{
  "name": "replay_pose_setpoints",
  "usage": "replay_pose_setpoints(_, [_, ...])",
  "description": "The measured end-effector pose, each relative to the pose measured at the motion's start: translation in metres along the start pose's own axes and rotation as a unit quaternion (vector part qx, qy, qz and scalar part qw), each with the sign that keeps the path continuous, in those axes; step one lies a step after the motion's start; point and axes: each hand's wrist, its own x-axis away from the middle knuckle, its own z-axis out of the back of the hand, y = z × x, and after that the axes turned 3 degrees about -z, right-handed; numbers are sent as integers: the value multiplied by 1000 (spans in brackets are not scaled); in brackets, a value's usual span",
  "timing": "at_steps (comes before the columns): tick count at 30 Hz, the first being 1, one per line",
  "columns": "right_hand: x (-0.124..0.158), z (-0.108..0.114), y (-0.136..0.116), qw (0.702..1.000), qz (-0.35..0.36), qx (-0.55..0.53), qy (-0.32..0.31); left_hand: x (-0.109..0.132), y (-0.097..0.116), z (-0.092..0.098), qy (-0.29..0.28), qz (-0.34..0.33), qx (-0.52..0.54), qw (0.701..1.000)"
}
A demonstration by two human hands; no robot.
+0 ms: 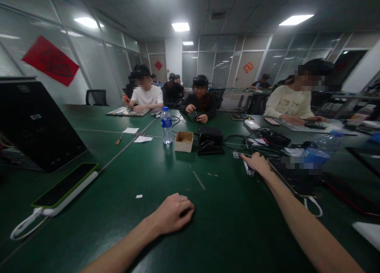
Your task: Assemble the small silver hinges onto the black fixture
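My left hand rests on the green table with its fingers curled in. Nothing shows between those fingers, and a ring is on one of them. Farther out, my right hand reaches forward with its fingers at a small flat silvery object. What that object is I cannot make out, since the hand covers part of it. Another small pale piece lies just beyond the fingertips. A dark-screened tablet lies beside the right wrist, with a white cable at its near end.
A water bottle, an open small box and a black device stand ahead. A phone and an HP computer are at left. A tilted bottle and cables are at right. Several people sit beyond.
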Motion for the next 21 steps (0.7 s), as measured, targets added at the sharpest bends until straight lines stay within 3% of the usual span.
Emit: replay_pose_setpoints(21, [0,-1,0,1000,5,10,2,0,0,0,0,-2,-5,1000])
